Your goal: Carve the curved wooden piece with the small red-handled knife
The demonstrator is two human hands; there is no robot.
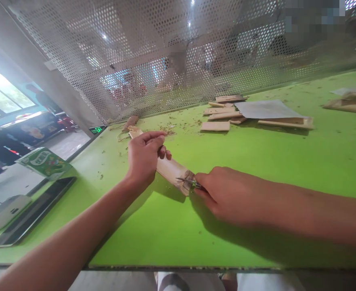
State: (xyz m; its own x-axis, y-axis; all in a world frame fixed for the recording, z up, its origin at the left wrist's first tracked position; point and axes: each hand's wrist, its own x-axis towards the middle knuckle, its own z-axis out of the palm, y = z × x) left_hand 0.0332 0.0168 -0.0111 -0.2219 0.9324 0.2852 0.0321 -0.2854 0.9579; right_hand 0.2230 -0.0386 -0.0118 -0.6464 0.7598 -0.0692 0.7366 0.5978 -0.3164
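A long, pale strip of what looks like bamboo [174, 171] lies slantwise on the green table, its near end dark and rough. My left hand [146, 155] is closed over its middle, fingers curled, and part of the strip is hidden beneath the hand. In my right hand [229, 194] is a carving knife [193, 183], gripped by a handle mostly covered by my fingers. Its thin blade points left and rests at the strip's dark near end. The strip's far end shows beyond my left hand, close to a brownish offcut [131, 122].
Several wood pieces [215, 126] and a white paper sheet [269, 109] lie at the back right. Crumbs are scattered on the green table [153, 242]. A perforated metal screen [153, 76] borders the back. Leftward are a dark tablet [35, 212] and a green box [46, 163].
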